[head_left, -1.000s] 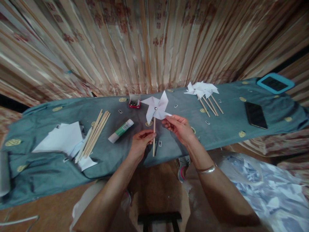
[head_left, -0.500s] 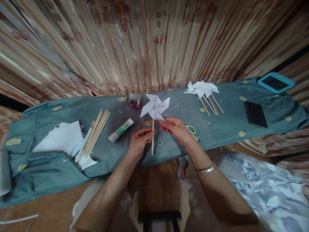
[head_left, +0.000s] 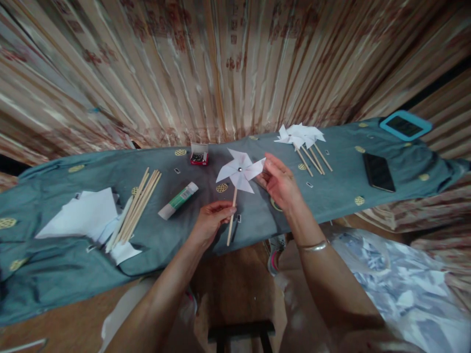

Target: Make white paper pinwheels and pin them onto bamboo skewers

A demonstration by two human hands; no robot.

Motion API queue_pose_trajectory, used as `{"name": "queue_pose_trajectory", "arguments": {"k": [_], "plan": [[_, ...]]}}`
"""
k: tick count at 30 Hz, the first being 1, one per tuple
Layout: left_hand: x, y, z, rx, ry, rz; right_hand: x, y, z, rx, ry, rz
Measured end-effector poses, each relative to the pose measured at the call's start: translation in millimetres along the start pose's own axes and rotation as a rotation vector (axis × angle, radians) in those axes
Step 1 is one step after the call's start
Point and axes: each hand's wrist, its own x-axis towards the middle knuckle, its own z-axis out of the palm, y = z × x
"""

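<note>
A white paper pinwheel [head_left: 235, 174] with a shiny pin at its centre sits on a thin wooden stick [head_left: 230, 230]. My left hand [head_left: 213, 215] is closed on that stick below the blades, pinching it between thumb and fingers. Beside the right-hand blade is my right hand [head_left: 278, 184], its fingers loosely curled and apart, fingertips at the blade's tip. Whether they press on the paper is hard to see. A roll of tape [head_left: 275, 205] lies partly hidden behind this hand.
Left on the cloth-covered table [head_left: 154, 250] lie white paper sheets [head_left: 81, 213], several wooden sticks [head_left: 138, 208] and a glue stick [head_left: 178, 201]. A red box of pins [head_left: 199, 158] stands behind. Rightward are more pinwheels [head_left: 301, 135], a phone [head_left: 379, 172] and a blue-framed device [head_left: 405, 125].
My right hand has moved from beside the stick up and right to the pinwheel's blade. The pinwheel now leans right, still in my left hand. The view has shifted slightly.
</note>
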Motion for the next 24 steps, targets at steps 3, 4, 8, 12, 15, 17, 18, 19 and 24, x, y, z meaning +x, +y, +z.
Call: {"name": "queue_pose_trajectory", "arguments": {"k": [3,4,8,12,15,17,18,19,24], "plan": [[0.2,-1.9,-1.4,0.023,-0.016,0.001,0.8,-2.2,-1.3,-0.004,-0.033,-0.011],[0.3,-2.3,-2.0,0.030,-0.017,0.006,0.7,-2.7,-1.2,0.002,-0.034,-0.007],[0.8,-2.8,-3.4,0.046,-0.014,0.022,-0.7,-3.4,0.8,0.037,-0.021,0.000],[0.7,-1.4,-2.5,0.035,-0.003,0.025,-1.8,-1.9,2.1,0.035,-0.016,-0.002],[0.3,0.0,-1.3,0.031,0.005,0.025,-1.9,-0.4,2.3,0.037,-0.016,0.016],[0.0,0.4,-0.8,0.033,0.004,0.019,-1.7,0.3,2.6,0.036,-0.015,0.026],[-0.1,0.4,-0.6,0.034,0.003,0.015,-1.6,0.5,2.9,0.034,-0.014,0.027],[-0.2,0.3,-0.5,0.034,0.001,0.011,-1.7,0.5,3.3,0.033,-0.012,0.024],[0.0,0.6,-1.7,0.032,-0.006,0.014,-4.0,-0.9,5.3,0.027,-0.006,0.028]]}}
